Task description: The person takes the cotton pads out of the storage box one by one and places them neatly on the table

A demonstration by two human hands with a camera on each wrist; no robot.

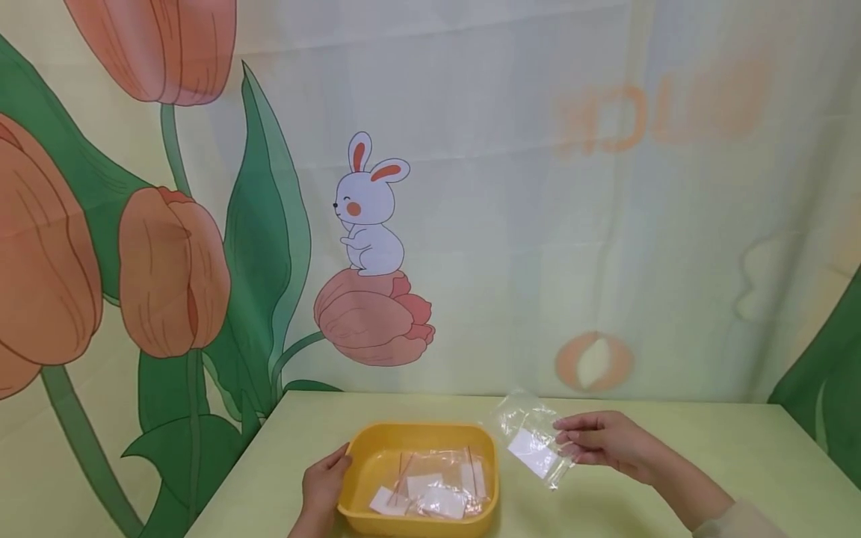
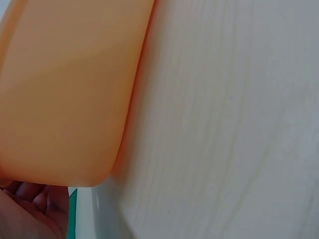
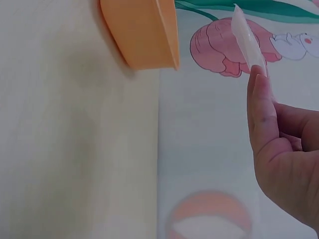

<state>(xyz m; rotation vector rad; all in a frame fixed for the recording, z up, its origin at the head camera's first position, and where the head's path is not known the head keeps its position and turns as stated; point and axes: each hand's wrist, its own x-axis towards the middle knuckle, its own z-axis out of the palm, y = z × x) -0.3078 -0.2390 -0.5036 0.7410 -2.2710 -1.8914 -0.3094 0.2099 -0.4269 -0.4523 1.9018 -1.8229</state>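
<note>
Beside the yellow plastic basin [image 1: 420, 529] my left hand [image 1: 323, 482] grips its left rim, thumb at the top edge. In the left wrist view, curled fingers of the left hand [image 2: 37, 209] show by the basin's wall [image 2: 75, 99]. My right hand [image 1: 612, 444] pinches a clear plastic bag [image 1: 534, 441] with a white card inside, held in the air to the right of the basin. The right wrist view shows this bag [image 3: 246, 40] edge-on above the fingertips. Several similar clear bags [image 1: 437, 486] with white cards and red seal lines lie in the basin.
The basin stands on a pale, wood-grained table [image 1: 673, 478]. Behind the table hangs a cloth backdrop [image 1: 498, 224] printed with tulips and a white rabbit.
</note>
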